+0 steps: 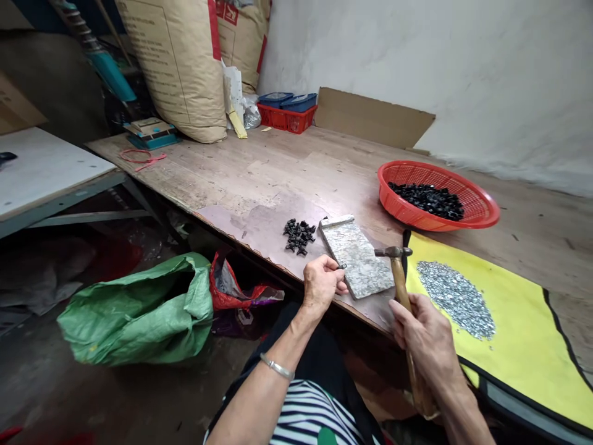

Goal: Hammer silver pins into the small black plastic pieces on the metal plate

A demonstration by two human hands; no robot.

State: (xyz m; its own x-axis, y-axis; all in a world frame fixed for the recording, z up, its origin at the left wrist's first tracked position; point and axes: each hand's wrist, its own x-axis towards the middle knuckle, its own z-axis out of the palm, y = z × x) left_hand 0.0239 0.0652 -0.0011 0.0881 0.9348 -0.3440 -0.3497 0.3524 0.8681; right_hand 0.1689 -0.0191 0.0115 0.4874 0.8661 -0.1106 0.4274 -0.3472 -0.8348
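My left hand (pixel 323 282) pinches a small black part (pixel 341 266) at the left edge of a grey stone slab (pixel 359 259). Its exact kind is too small to make out. In my right hand (pixel 424 327) is a hammer (pixel 399 272), gripped by its wooden handle, with the metal head raised over the slab's right side. A small pile of black plastic parts (pixel 299 236) lies left of the slab. To the right, many small shiny metal pieces (pixel 456 300) are heaped on a yellow cloth (pixel 519 309).
A red plastic basket (pixel 484 207) full of black parts stands at the back right. Large paper sacks (pixel 178 68), a red crate (pixel 287 118) and a cardboard sheet (pixel 370 117) line the wall. A green sack (pixel 139 315) sits below the table's front edge.
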